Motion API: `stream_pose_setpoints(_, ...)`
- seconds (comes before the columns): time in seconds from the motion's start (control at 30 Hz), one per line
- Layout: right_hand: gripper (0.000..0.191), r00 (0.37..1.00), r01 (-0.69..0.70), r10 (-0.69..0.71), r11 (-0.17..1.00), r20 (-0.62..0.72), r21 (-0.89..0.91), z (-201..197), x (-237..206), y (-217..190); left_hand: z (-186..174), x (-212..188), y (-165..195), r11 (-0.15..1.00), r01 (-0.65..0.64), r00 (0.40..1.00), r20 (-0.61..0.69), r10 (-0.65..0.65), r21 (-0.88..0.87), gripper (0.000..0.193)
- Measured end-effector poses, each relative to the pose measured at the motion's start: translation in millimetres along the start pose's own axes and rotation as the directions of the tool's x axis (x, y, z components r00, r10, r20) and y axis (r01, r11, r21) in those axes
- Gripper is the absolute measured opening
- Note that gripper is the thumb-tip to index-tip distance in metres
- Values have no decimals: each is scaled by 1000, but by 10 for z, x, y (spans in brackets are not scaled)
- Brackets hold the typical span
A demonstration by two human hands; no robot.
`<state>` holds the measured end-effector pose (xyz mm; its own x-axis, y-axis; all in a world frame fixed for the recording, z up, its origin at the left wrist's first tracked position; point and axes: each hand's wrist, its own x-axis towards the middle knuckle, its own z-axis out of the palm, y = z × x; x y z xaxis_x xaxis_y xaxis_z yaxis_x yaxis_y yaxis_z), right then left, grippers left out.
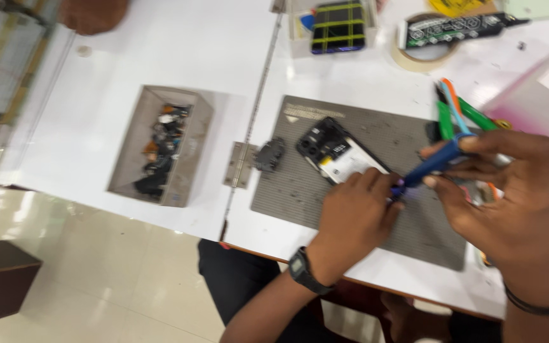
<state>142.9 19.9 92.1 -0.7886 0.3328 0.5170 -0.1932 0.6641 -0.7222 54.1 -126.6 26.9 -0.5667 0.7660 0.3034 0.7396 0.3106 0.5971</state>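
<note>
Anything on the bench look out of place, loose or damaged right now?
The opened black phone lies askew on the grey work mat, its insides exposed. A small dark part sits loose at the mat's left edge, and tiny specks litter the mat. The picture is blurred, so I cannot judge damage.

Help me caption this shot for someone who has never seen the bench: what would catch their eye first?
Most striking are the two hands over the grey work mat: the right hand holds a blue screwdriver whose tip meets the left hand, which rests on an opened phone. Left of the mat, an open grey box of dark small parts stands on the white table.
</note>
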Motion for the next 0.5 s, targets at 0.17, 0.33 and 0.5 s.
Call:
stream_pose_setpoints(0.17, 51, 1000, 27, -27, 1000, 10, 13, -71, -87, 157, 116, 2, 0, 1000, -22, 1000, -7, 22, 18, 36)
stream_pose_setpoints(0.33, 52, 998, 23, -23, 1000, 62, 0, -134, -173, 217, 97, 27, 82, 1000, -3, 999, 52, 2, 6, 34)
stream_pose_setpoints(0.5, 50, 995, 43, -42, 999, 92, -8, -137, -152, 166, 49, 41, 117, 1000, -10, 999, 45, 11, -14, 38)
